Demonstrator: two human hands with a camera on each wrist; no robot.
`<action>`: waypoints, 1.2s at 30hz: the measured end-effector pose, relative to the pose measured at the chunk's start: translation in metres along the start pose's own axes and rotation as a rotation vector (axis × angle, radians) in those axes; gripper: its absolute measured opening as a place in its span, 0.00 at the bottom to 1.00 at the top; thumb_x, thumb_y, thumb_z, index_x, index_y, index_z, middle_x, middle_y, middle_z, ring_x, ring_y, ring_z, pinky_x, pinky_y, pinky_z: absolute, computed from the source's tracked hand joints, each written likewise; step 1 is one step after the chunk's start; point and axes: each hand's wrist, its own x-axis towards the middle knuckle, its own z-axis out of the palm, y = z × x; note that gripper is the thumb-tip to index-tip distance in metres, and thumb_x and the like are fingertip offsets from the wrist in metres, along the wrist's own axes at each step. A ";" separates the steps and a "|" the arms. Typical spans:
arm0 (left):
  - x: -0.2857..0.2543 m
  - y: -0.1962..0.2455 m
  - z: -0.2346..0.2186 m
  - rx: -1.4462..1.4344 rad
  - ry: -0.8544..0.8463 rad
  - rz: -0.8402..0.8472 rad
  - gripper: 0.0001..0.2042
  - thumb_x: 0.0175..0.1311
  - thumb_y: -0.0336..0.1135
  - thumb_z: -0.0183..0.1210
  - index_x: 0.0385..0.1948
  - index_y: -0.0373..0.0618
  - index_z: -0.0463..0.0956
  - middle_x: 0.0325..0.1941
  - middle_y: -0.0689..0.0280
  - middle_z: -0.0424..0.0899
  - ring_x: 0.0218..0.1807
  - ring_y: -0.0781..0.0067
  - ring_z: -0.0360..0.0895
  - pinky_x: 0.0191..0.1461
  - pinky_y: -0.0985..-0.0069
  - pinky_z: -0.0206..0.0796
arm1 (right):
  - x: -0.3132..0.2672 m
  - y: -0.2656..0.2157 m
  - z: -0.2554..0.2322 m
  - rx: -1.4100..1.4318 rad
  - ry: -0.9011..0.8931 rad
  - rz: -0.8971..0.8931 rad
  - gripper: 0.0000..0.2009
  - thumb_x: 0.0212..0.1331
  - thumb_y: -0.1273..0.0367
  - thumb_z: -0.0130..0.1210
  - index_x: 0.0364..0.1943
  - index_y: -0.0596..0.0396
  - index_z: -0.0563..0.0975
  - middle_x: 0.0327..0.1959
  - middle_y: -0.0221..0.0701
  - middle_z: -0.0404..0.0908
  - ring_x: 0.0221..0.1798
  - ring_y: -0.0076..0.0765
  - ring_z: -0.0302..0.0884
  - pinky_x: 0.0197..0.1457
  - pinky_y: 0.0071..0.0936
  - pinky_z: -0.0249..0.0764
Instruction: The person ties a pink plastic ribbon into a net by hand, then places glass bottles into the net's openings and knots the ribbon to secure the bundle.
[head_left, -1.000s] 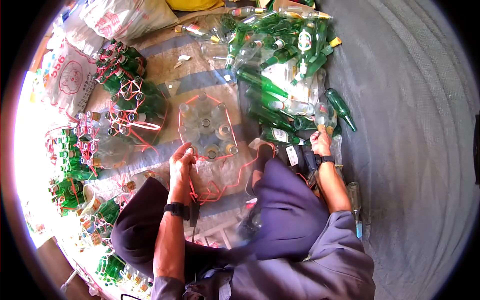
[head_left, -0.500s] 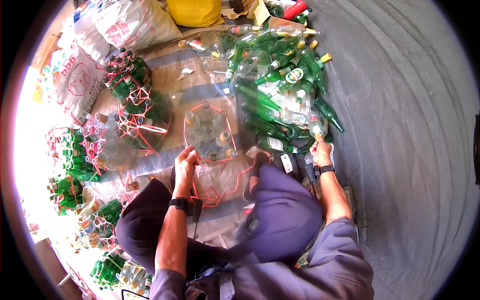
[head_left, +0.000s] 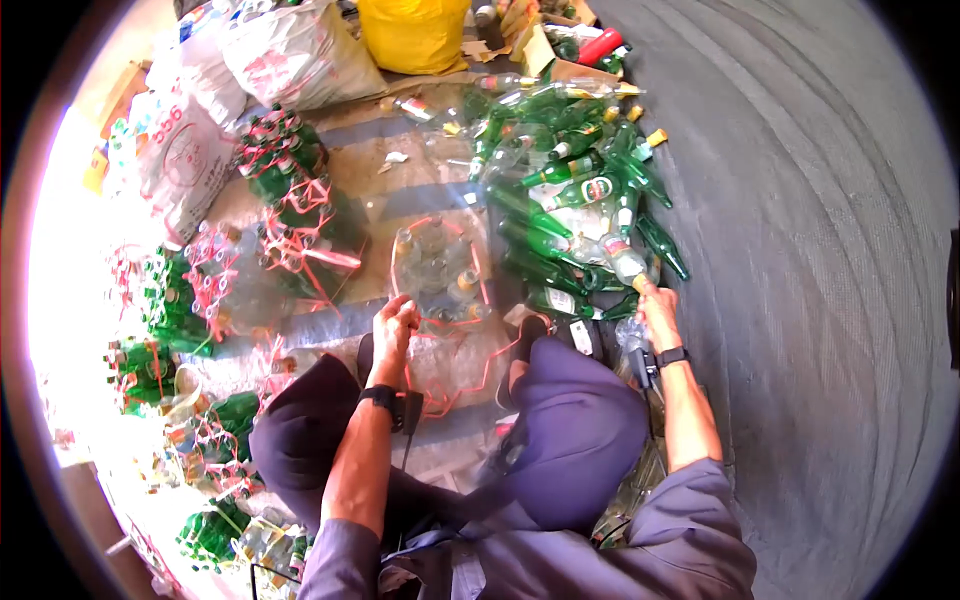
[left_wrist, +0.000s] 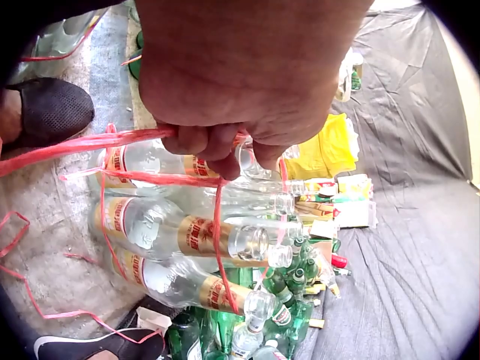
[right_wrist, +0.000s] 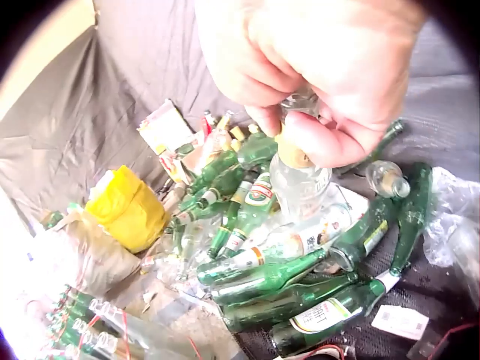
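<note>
Gripping a clear bottle by its neck, right hand; left hand clutching red string.

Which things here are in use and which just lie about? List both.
In use: left hand gripping red string round clear bottles; right hand holding clear bottle by its neck.
Lying about: green bottles, yellow bag, white sacks.
</note>
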 end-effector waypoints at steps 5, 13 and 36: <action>0.004 -0.012 -0.003 0.011 -0.004 0.097 0.20 0.64 0.37 0.56 0.50 0.27 0.74 0.24 0.71 0.74 0.28 0.79 0.68 0.34 0.79 0.60 | -0.039 -0.061 0.005 -0.158 -0.210 -0.036 0.12 0.65 0.61 0.54 0.31 0.56 0.77 0.19 0.20 0.69 0.16 0.13 0.62 0.15 0.15 0.58; 0.017 -0.030 -0.011 0.010 -0.061 0.135 0.18 0.65 0.38 0.57 0.48 0.29 0.76 0.24 0.70 0.74 0.26 0.81 0.67 0.32 0.80 0.58 | -0.133 -0.170 0.069 -0.472 -0.517 -0.447 0.12 0.63 0.64 0.54 0.32 0.62 0.79 0.19 0.23 0.71 0.21 0.15 0.64 0.22 0.21 0.61; 0.011 -0.028 -0.008 -0.006 -0.046 0.100 0.22 0.65 0.36 0.57 0.54 0.26 0.72 0.29 0.68 0.77 0.30 0.78 0.70 0.37 0.78 0.64 | -0.172 -0.136 0.224 -0.906 -0.698 -0.840 0.19 0.60 0.63 0.51 0.22 0.69 0.76 0.22 0.59 0.76 0.31 0.66 0.79 0.38 0.53 0.74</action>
